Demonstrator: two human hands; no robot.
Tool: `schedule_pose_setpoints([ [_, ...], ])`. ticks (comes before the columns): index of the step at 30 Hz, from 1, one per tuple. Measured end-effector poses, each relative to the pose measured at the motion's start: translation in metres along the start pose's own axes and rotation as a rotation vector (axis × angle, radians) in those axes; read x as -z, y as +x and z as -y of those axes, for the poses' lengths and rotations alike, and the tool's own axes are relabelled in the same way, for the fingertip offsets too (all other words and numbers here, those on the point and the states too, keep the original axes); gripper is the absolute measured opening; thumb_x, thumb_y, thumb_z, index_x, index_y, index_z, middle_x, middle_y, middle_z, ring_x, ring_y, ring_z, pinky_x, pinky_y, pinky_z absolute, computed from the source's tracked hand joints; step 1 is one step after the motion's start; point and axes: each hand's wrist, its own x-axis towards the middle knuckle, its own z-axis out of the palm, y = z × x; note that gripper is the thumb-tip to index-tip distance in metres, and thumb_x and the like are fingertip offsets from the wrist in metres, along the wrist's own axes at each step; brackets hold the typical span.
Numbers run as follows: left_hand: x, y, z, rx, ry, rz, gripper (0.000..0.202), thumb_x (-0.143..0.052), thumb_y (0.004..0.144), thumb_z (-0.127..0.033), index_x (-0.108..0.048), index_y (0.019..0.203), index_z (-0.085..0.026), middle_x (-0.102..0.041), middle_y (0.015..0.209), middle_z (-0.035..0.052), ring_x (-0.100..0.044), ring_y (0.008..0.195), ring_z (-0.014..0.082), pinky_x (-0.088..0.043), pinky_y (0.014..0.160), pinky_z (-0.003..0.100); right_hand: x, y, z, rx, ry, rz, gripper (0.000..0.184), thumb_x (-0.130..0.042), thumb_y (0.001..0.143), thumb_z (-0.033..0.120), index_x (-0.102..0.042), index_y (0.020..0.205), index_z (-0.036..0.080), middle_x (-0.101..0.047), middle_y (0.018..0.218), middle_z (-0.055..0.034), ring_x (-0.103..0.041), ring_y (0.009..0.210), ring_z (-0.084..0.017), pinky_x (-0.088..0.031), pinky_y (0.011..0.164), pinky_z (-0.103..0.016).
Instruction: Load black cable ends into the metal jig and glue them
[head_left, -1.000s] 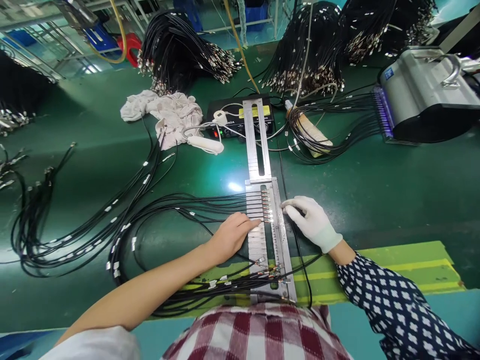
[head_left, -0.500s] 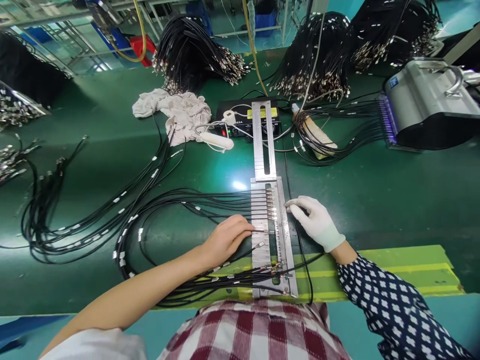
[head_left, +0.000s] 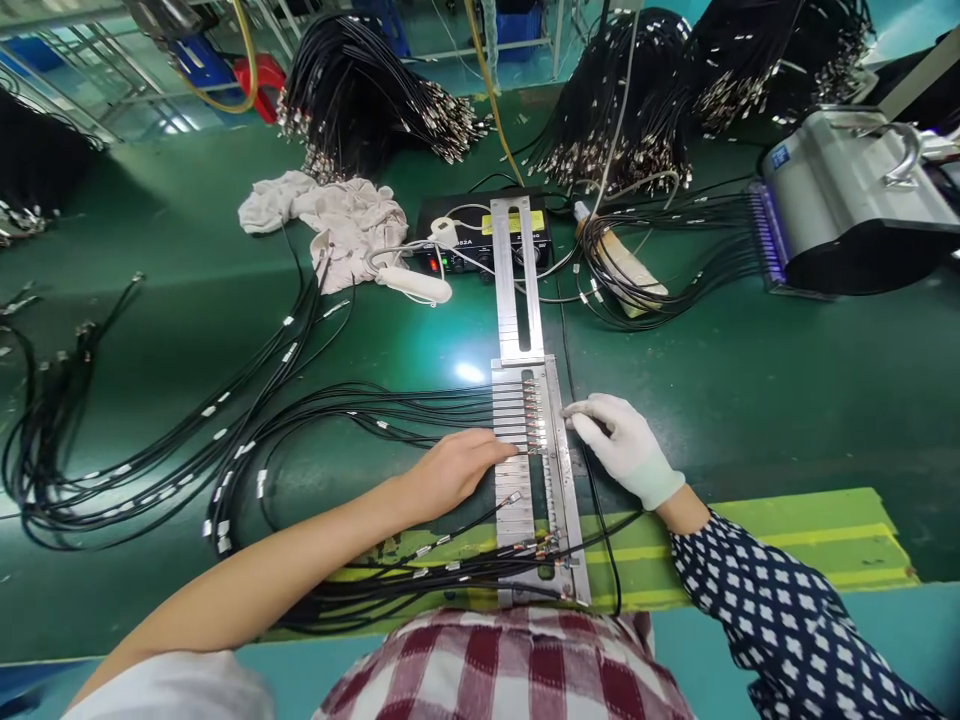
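A long slotted metal fixture (head_left: 559, 470) lies on the green table in front of me. Several black cables (head_left: 390, 405) run from the left into its upper slots, their metal tips lined up in a row. My bare left hand (head_left: 450, 470) rests at the fixture's left edge, fingers pinched on a thin black cable lying in a slot. My right hand (head_left: 622, 445), in a white glove, presses its curled fingers against the fixture's right rail. More cable ends (head_left: 536, 548) are bunched loose near the fixture's lower end.
Big bundles of black cables (head_left: 360, 100) are heaped at the back. A crumpled cloth (head_left: 330, 215), a black control box (head_left: 469, 245), a white handpiece (head_left: 412, 285) and a grey machine (head_left: 847, 200) with purple light stand beyond. A yellow-green strip (head_left: 787, 540) lines the table's front edge.
My left hand has slid a cable slightly up and right into the fixture's slot. The gloved right hand stays on the rail. The view has shifted a little.
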Motion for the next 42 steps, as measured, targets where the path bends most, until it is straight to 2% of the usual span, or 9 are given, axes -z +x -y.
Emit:
schedule_pose_setpoints([
  [6,0.015,0.017,0.001,0.058,-0.155,0.104,0.028,-0.041,0.101,-0.019,-0.066,0.113,-0.018,-0.072,0.101,0.0067,-0.067,0.091,0.0156,-0.055,0.083,0.028,0.001,0.001,0.002,0.001,0.001,0.002,0.024,-0.048,0.096,0.032,-0.071,0.094,0.025,-0.073,0.093,-0.0035,-0.065,0.094,-0.023,-0.048,0.089,-0.038],
  [16,0.017,0.020,-0.004,0.103,-0.178,0.127,0.026,-0.041,0.102,-0.022,-0.066,0.106,-0.017,-0.071,0.099,0.0057,-0.066,0.091,0.0157,-0.053,0.084,0.027,0.002,0.001,0.001,0.001,0.011,0.008,0.024,-0.048,0.096,0.032,-0.071,0.095,0.024,-0.073,0.094,-0.0035,-0.065,0.096,-0.023,-0.047,0.089,-0.037],
  [22,0.010,0.017,-0.003,0.119,-0.201,0.050,0.023,-0.043,0.102,-0.024,-0.065,0.105,-0.018,-0.069,0.096,0.0039,-0.064,0.089,0.0137,-0.051,0.081,0.025,0.002,0.002,0.002,-0.010,0.028,0.017,0.022,-0.050,0.095,0.031,-0.071,0.093,0.024,-0.073,0.091,-0.0032,-0.064,0.093,-0.023,-0.046,0.089,-0.038],
  [28,-0.006,-0.008,-0.005,0.000,0.175,-0.132,0.030,-0.039,0.101,-0.017,-0.065,0.115,-0.022,-0.060,0.101,0.0082,-0.052,0.095,0.0190,-0.044,0.081,0.033,0.002,0.002,0.003,-0.018,0.038,0.023,0.023,-0.049,0.095,0.030,-0.071,0.092,0.025,-0.074,0.092,-0.0029,-0.065,0.094,-0.022,-0.046,0.091,-0.039],
  [30,-0.011,-0.017,-0.006,0.013,0.223,-0.143,0.034,-0.039,0.101,-0.015,-0.061,0.124,-0.023,-0.058,0.095,0.0064,-0.050,0.088,0.0181,-0.040,0.077,0.032,0.002,0.002,0.002,-0.018,0.039,0.029,0.024,-0.049,0.095,0.031,-0.072,0.093,0.026,-0.074,0.092,-0.0030,-0.065,0.094,-0.023,-0.046,0.092,-0.039],
  [33,-0.017,-0.024,-0.007,0.021,0.123,-0.111,0.037,-0.039,0.101,-0.014,-0.053,0.135,-0.022,-0.058,0.089,0.0046,-0.048,0.081,0.0166,-0.037,0.072,0.031,0.002,0.002,0.001,-0.018,0.023,0.023,0.024,-0.048,0.095,0.032,-0.071,0.096,0.026,-0.074,0.095,-0.0034,-0.065,0.095,-0.023,-0.046,0.091,-0.040],
  [37,-0.022,-0.024,-0.008,0.046,0.026,-0.127,0.036,-0.041,0.101,-0.015,-0.051,0.135,-0.022,-0.058,0.088,0.0037,-0.049,0.080,0.0163,-0.038,0.072,0.030,-0.002,-0.001,0.009,0.043,-0.143,-0.014,0.025,-0.049,0.095,0.035,-0.069,0.106,0.022,-0.073,0.095,-0.0062,-0.063,0.093,-0.024,-0.044,0.089,-0.039],
  [40,-0.024,-0.024,-0.008,-0.035,0.201,-0.118,0.038,-0.040,0.100,-0.014,-0.047,0.138,-0.016,-0.059,0.089,0.0062,-0.047,0.080,0.0185,-0.038,0.069,0.031,-0.012,-0.003,0.022,0.113,-0.429,0.011,0.037,-0.052,0.093,0.043,-0.065,0.118,0.018,-0.071,0.089,-0.0100,-0.060,0.087,-0.029,-0.037,0.081,-0.043],
  [42,-0.025,-0.025,-0.008,-0.082,0.303,-0.104,0.041,-0.038,0.100,-0.013,-0.043,0.140,-0.013,-0.059,0.090,0.0076,-0.047,0.080,0.0197,-0.040,0.069,0.032,-0.020,-0.004,0.030,0.119,-0.543,0.029,0.038,-0.050,0.095,0.038,-0.063,0.123,0.017,-0.071,0.086,-0.0107,-0.058,0.082,-0.029,-0.033,0.075,-0.043],
])
